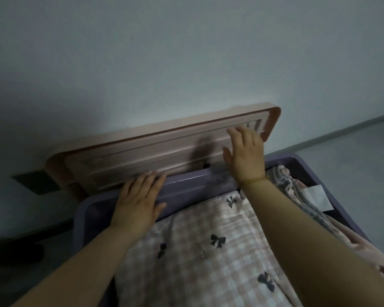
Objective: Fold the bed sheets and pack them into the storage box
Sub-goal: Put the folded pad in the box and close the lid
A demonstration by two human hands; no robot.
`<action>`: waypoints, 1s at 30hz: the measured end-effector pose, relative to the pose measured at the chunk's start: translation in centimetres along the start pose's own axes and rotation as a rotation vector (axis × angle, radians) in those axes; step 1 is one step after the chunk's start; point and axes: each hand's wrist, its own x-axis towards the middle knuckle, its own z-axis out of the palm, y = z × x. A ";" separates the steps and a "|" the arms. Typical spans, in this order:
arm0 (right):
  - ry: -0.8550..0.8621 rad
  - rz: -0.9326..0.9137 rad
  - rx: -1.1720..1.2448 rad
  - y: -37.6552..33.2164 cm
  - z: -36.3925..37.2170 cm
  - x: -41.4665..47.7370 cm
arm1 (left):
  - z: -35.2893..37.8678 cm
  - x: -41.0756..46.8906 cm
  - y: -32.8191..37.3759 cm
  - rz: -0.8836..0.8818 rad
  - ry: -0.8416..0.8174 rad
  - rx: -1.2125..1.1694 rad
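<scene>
A purple storage box stands on the floor against the wall. Inside it lies a folded pink checked sheet printed with dark bows. More pink fabric is tucked along the box's right side. The pink lid leans upright behind the box, against the wall. My left hand lies flat on the box's far rim, with straight fingers touching the lid's lower edge. My right hand is spread with straight fingers against the lid's inner face near its right end.
A pale wall rises right behind the lid. The grey floor stretches to the right of the box. A dark patch sits low on the wall at the left. A white label lies on the right-hand fabric.
</scene>
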 end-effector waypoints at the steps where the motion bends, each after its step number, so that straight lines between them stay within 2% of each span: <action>1: -0.007 -0.043 0.021 -0.8 0.2 1.4 | -0.2 0.2 0.2 -0.024 -0.031 0.010; 3: -0.097 -0.099 0.052 -2.6 0.7 3.4 | -0.4 0.4 0.4 -0.041 -0.090 0.065; 6: -0.006 -0.190 0.006 -4.3 1.4 5.2 | -0.4 0.0 0.3 -0.053 -0.185 0.053; 9: 0.009 -0.209 -0.068 -4.6 1.7 6.1 | -0.3 0.0 -0.1 -0.042 -0.198 0.072; 12: -0.069 -0.284 -0.125 -4.5 0.5 6.7 | -0.9 -0.2 0.0 -0.044 -0.265 0.091; 15: -0.307 -0.290 -0.140 -4.9 -1.8 7.2 | -1.7 -0.2 0.1 -0.021 -0.298 0.008; 17: -0.464 -0.250 -0.102 -4.9 -2.8 6.8 | -1.8 -1.4 -0.1 0.051 -0.197 -0.097; 19: -0.534 -0.226 -0.044 -4.8 -3.5 5.9 | -2.9 -3.0 0.4 0.134 0.035 -0.234; 22: -0.564 -0.198 -0.041 -4.0 -5.1 4.4 | -4.9 -4.7 1.3 0.213 0.425 -0.323; 24: -0.529 -0.180 -0.034 -3.4 -6.5 3.8 | -7.1 -4.5 1.5 0.154 0.570 -0.287; 27: -0.421 -0.217 -0.032 -2.6 -8.6 3.3 | -10.2 -3.3 1.2 -0.003 0.539 -0.170; 30: -0.308 -0.268 0.000 -1.9 -10.4 2.1 | -13.3 -2.8 1.9 -0.103 0.266 -0.083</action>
